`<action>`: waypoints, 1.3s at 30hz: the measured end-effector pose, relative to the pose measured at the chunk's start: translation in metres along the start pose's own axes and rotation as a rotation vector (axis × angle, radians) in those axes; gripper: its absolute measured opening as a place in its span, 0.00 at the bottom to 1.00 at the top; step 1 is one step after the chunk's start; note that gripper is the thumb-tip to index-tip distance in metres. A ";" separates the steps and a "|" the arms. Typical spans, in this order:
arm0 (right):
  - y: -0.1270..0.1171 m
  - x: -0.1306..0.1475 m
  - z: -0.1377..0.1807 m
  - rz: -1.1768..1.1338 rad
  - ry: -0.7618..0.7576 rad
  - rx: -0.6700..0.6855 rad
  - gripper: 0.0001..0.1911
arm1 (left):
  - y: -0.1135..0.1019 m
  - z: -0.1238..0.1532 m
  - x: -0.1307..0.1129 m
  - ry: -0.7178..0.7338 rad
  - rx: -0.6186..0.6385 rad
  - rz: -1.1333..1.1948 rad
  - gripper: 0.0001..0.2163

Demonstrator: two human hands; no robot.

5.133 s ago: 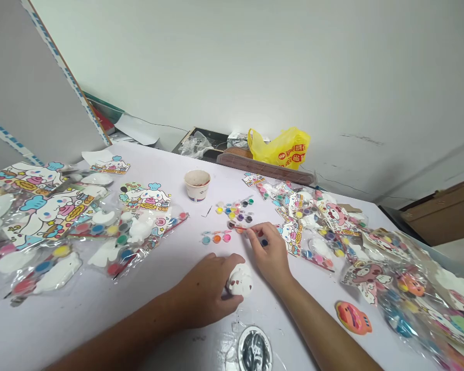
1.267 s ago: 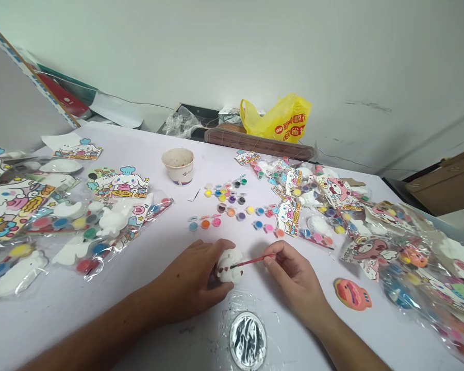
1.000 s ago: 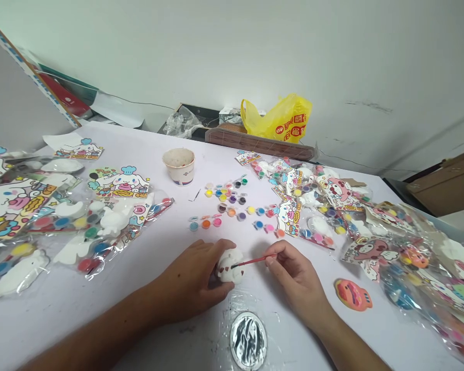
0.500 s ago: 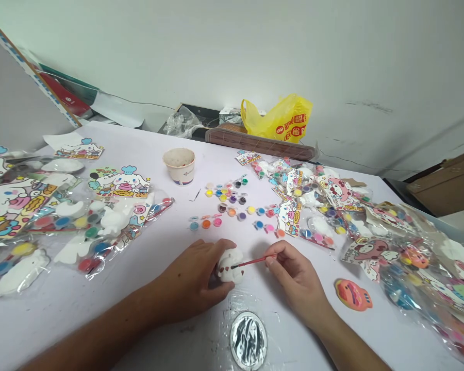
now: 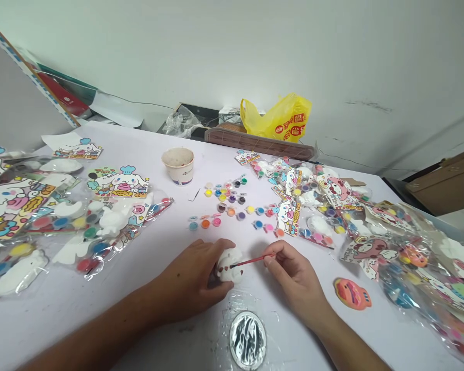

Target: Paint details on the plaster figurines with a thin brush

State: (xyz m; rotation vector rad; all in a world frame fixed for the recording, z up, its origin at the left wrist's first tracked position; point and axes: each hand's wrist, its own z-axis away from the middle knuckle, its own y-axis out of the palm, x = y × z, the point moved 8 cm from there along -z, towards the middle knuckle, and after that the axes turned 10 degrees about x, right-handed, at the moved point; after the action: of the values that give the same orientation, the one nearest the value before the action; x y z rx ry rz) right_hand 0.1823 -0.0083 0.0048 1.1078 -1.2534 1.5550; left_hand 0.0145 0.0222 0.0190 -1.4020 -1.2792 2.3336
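Note:
My left hand (image 5: 195, 275) is closed around the left side of a small white plaster figure (image 5: 234, 257), thumb below and fingers above. Several dark red-brown spots mark the figure's face side. Between the thumb and fingers of my right hand (image 5: 290, 270) is a thin red paintbrush (image 5: 255, 259), pointing left. Its dark tip is at the figure's surface by the spots; whether it touches I cannot tell. Beyond the hands lie small open paint pots (image 5: 232, 208) in several colours. A paper cup (image 5: 178, 166) with a stained inside stands farther back.
Packaged plaster paint kits (image 5: 112, 216) cover the left side, with more bagged kits (image 5: 365, 247) at the right. A painted orange-pink figure (image 5: 351, 294) lies right of my right hand. A round silvery disc (image 5: 248, 340) is near the front. A yellow plastic bag (image 5: 278, 121) sits at the back.
Hardly anything differs: the brush tip has shifted very slightly on the figure, and the whole view has moved a little. Both hands keep their grips.

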 end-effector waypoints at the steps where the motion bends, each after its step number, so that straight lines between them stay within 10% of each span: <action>1: 0.000 0.000 0.000 0.005 0.001 0.001 0.13 | 0.000 0.000 0.000 0.001 -0.003 0.002 0.20; 39: -0.008 -0.001 0.001 -0.059 -0.019 -0.070 0.17 | -0.001 0.003 0.008 0.005 -0.081 -0.008 0.21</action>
State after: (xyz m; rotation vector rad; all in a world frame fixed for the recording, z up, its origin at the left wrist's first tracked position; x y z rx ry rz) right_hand 0.1902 -0.0081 0.0060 1.1076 -1.2672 1.4488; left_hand 0.0075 0.0249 0.0146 -1.4225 -1.3895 2.2961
